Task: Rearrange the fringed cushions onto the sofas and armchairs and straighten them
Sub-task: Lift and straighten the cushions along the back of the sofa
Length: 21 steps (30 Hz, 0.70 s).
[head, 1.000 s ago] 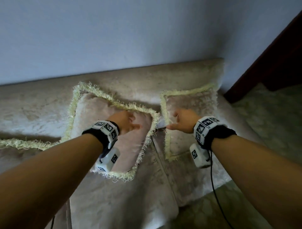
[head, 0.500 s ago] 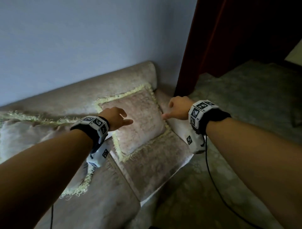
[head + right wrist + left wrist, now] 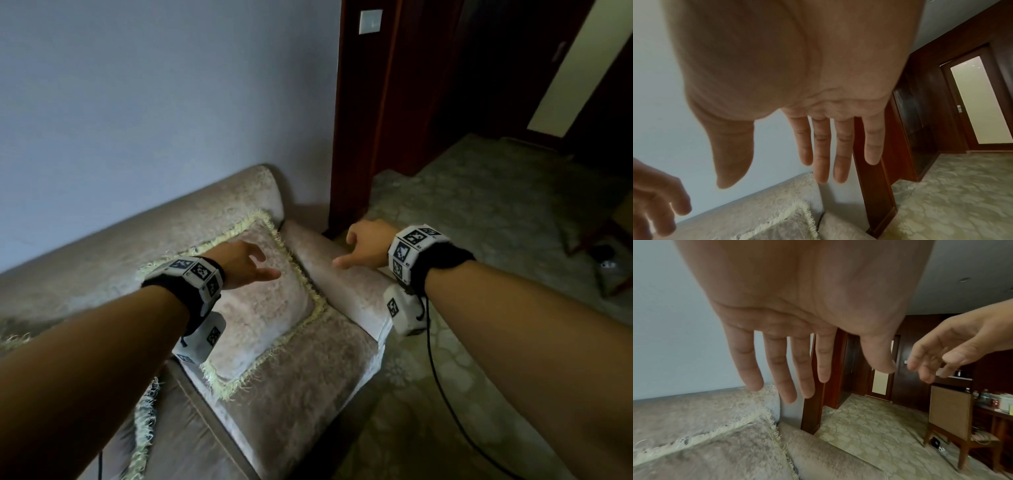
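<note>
A beige cushion [image 3: 267,308] with pale yellow fringe leans against the back of the beige sofa [image 3: 212,202] at its right end, beside the armrest [image 3: 342,277]. My left hand [image 3: 246,265] hovers above this cushion with fingers spread and straight, holding nothing. Over the armrest my right hand [image 3: 363,246] floats with relaxed fingers, also empty. The left wrist view shows the cushion [image 3: 715,451] below the straight fingers [image 3: 785,369]. A second cushion's fringe [image 3: 144,421] shows at the lower left, mostly hidden by my arm.
A dark wooden door frame [image 3: 359,120] stands just right of the sofa, with a light switch [image 3: 370,21] on it. Patterned carpet [image 3: 479,222] covers the floor. A wooden chair [image 3: 953,423] and a cluttered table [image 3: 999,404] stand further right.
Both hands have lifted off the cushions and opened. The view has swung right, so the right-end cushion now sits centre and the left cushion is nearly out of view.
</note>
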Each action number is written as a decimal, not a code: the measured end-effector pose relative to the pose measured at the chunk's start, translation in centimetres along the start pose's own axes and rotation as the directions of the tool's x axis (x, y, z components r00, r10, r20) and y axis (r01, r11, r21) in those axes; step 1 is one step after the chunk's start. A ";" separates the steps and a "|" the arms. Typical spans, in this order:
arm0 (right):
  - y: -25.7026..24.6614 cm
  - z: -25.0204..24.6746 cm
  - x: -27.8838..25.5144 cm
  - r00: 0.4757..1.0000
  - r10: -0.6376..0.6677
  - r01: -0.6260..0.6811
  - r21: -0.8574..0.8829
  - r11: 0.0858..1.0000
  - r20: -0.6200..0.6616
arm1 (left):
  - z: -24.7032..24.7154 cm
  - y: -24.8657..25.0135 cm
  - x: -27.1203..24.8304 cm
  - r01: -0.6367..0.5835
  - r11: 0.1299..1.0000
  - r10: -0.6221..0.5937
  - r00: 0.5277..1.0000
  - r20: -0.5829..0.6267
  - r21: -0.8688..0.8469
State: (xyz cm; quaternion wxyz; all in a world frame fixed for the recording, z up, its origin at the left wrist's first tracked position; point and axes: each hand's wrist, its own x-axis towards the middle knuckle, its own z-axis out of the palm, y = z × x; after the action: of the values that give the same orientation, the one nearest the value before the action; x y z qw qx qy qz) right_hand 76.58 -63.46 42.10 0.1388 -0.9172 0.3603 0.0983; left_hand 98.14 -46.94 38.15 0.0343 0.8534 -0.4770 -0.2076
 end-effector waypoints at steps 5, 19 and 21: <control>-0.7 -1.9 6.2 1.000 0.002 -0.001 -0.043 0.999 0.025 | -1.6 -2.0 6.2 0.011 1.000 -0.011 1.000 0.003 -0.020; -7.3 -0.3 23.3 0.967 -0.180 0.202 -0.118 0.972 0.179 | -2.6 -11.4 13.0 0.251 0.961 -0.245 0.967 0.064 -0.114; -8.0 0.1 25.6 0.955 -0.213 0.240 -0.114 0.964 0.205 | -2.3 -12.3 13.4 0.310 0.937 -0.297 0.950 0.100 -0.160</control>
State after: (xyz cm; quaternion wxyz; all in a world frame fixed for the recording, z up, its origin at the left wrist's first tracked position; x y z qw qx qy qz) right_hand 100.57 -74.03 36.30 0.1195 -0.9462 0.2299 0.1938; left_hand 115.04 -51.63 32.81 0.0582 0.9023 -0.3204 -0.2826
